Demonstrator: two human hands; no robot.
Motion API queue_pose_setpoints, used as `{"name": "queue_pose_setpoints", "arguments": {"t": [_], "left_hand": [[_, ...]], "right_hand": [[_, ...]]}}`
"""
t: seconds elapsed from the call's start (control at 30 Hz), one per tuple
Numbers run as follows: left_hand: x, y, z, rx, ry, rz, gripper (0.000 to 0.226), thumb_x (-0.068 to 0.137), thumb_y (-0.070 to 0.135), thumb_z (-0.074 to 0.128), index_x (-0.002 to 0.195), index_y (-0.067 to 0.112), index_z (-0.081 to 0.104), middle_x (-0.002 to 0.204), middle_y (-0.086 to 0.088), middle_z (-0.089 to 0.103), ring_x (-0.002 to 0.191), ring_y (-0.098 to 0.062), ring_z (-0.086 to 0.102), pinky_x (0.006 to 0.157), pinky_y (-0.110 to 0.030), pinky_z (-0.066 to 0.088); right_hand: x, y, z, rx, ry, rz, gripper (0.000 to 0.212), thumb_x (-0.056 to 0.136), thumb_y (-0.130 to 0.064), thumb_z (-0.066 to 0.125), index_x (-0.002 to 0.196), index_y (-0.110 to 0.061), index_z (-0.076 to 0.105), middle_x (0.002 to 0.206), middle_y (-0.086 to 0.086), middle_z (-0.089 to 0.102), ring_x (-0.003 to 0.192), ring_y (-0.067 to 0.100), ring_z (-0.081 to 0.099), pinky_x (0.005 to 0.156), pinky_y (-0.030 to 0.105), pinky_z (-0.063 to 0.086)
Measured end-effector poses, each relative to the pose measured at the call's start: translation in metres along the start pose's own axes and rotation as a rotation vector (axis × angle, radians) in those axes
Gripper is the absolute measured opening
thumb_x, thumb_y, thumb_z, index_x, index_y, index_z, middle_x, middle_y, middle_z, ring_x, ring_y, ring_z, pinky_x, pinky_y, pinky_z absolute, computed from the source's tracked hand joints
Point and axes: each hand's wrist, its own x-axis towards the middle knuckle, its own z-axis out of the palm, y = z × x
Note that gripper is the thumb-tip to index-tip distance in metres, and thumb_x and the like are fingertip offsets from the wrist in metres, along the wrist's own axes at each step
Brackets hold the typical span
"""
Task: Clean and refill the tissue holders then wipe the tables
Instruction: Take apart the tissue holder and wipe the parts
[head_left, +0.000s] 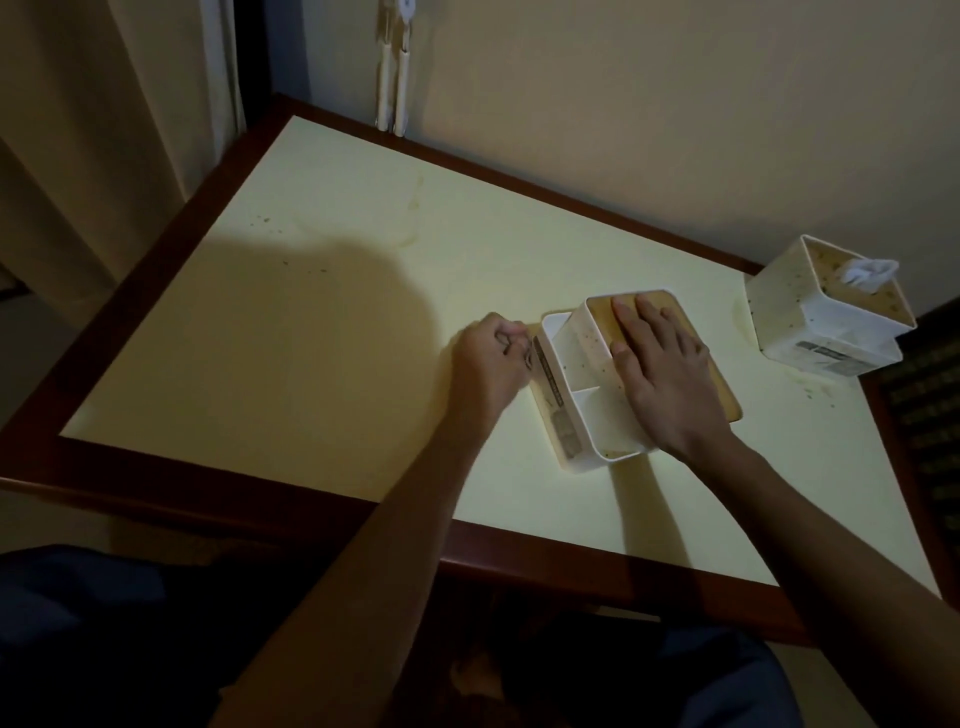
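Your right hand lies flat on the holder's wooden lid at counter centre; your left hand pinches its label edge. Second holder at 2 o'clock.

Both forearms are bare from the lower frame edge up to the wrists, with no sleeves, watch or rings visible on the left hand or right hand. Dark blue clothing fills the lower left and lower right corners of the frame.
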Motion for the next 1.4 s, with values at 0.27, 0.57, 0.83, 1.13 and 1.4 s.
{"name": "queue_pose_setpoints", "arguments": {"t": [0.27, 0.57, 0.83, 1.13, 1.4], "left_hand": [[-0.023, -0.015, 0.003, 0.055, 0.009, 0.07, 0.003, 0.085, 0.016, 0.065, 0.085, 0.016, 0.062, 0.094, -0.004, 0.068, 0.085, -0.014, 0.063, 0.075, -0.028, 0.052], [-0.144, -0.003, 0.016, 0.024, -0.01, 0.07, 0.008, 0.083, 0.01, 0.069, 0.081, 0.012, 0.061, 0.092, 0.001, 0.052, 0.089, 0.016, 0.045, 0.067, 0.004, 0.034], [-0.065, 0.0, 0.011, 0.099, 0.051, 0.062, 0.012, 0.082, 0.018, 0.062, 0.077, 0.02, 0.051, 0.088, -0.004, 0.062, 0.078, -0.01, 0.054, 0.064, -0.011, 0.04], [-0.011, -0.004, 0.009, -0.014, 0.117, 0.084, 0.007, 0.086, 0.013, 0.06, 0.082, 0.008, 0.062, 0.076, -0.006, 0.068, 0.071, -0.021, 0.063, 0.067, -0.041, 0.052], [-0.099, 0.009, 0.001, -0.055, -0.007, -0.043, 0.01, 0.077, 0.012, 0.069, 0.073, 0.015, 0.061, 0.067, 0.012, 0.06, 0.067, -0.002, 0.059, 0.057, -0.009, 0.042]], "right_hand": [[0.001, -0.001, 0.0, -0.007, 0.029, 0.001, 0.063, 0.092, -0.055, 0.01, 0.151, -0.033, 0.019, 0.16, -0.004, 0.015, 0.147, 0.019, 0.007, 0.118, 0.05, 0.008], [0.0, -0.001, 0.0, -0.005, 0.026, 0.021, 0.062, 0.092, -0.054, 0.012, 0.151, -0.033, 0.019, 0.16, -0.004, 0.015, 0.147, 0.019, 0.008, 0.118, 0.048, 0.008], [-0.001, -0.004, -0.002, 0.003, 0.015, 0.027, 0.06, 0.094, -0.051, 0.015, 0.151, -0.033, 0.019, 0.16, -0.004, 0.014, 0.147, 0.019, 0.006, 0.116, 0.043, 0.003], [-0.001, -0.003, -0.001, -0.003, 0.023, 0.016, 0.059, 0.094, -0.051, 0.015, 0.15, -0.034, 0.02, 0.16, -0.004, 0.016, 0.147, 0.02, 0.008, 0.117, 0.046, 0.004], [0.0, -0.003, -0.001, -0.004, 0.03, 0.015, 0.059, 0.094, -0.051, 0.016, 0.15, -0.035, 0.019, 0.16, -0.004, 0.016, 0.147, 0.02, 0.008, 0.117, 0.047, 0.006]]}}
